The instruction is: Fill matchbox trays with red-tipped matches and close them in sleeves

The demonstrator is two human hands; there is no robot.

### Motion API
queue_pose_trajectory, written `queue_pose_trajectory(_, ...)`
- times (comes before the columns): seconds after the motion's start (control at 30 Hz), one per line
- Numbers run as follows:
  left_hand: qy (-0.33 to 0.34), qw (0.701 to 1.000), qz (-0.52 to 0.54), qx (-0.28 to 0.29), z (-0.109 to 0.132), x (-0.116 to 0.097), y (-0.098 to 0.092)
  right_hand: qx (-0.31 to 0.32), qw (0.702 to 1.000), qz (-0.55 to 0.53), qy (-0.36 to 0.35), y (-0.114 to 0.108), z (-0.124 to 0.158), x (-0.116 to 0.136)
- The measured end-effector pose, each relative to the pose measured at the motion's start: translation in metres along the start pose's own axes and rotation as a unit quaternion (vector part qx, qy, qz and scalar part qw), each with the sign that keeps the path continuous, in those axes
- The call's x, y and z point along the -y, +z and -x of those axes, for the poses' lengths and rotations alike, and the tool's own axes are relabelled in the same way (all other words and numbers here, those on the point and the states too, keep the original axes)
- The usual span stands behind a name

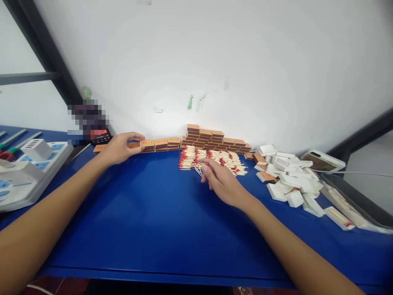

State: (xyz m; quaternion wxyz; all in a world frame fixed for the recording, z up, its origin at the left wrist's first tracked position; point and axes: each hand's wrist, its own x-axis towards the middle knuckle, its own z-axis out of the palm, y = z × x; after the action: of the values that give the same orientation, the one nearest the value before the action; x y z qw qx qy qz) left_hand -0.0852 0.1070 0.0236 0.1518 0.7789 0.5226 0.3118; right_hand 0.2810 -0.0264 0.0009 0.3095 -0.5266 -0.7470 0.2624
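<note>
My left hand (120, 148) reaches to the back left of the blue table (147, 221), its fingers curled round a brown matchbox (134, 145) at the end of a low row of matchboxes (160, 144) along the wall. My right hand (221, 180) rests at the near edge of a pile of red-tipped matches (215, 159), fingers bent and pinching a few matches. Behind the pile stands a taller stack of brown matchboxes (211, 138).
A heap of white inner trays and loose boxes (288, 180) lies to the right, with a phone (322, 161) and a dark tray (362, 200) beyond. A white power strip (30, 164) and tools sit at the far left. The white wall is close behind.
</note>
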Motion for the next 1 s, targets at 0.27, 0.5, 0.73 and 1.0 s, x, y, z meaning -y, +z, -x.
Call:
queue_pose_trajectory(0.27, 0.017, 0.999, -0.023, 0.028, -0.017, -0.012, 0.004, 0.004, 0.999, 0.052, -0.01, -0.003, 0.004, 0.01)
queue_pose_trajectory(0.5, 0.036, 0.995, -0.067, 0.069, -0.045, -0.024, 0.007, 0.002, 0.997, 0.071, -0.003, -0.004, 0.001, 0.011)
queue_pose_trajectory(0.73, 0.036, 0.994, -0.067, 0.079, -0.055, -0.018, 0.007, 0.005, 0.997, 0.08, -0.004, -0.003, 0.0, 0.009)
queue_pose_trajectory(1.0, 0.039, 0.994, -0.049, 0.084, -0.059, -0.015, 0.008, 0.012, 0.996, 0.094, -0.004, -0.005, 0.001, 0.013)
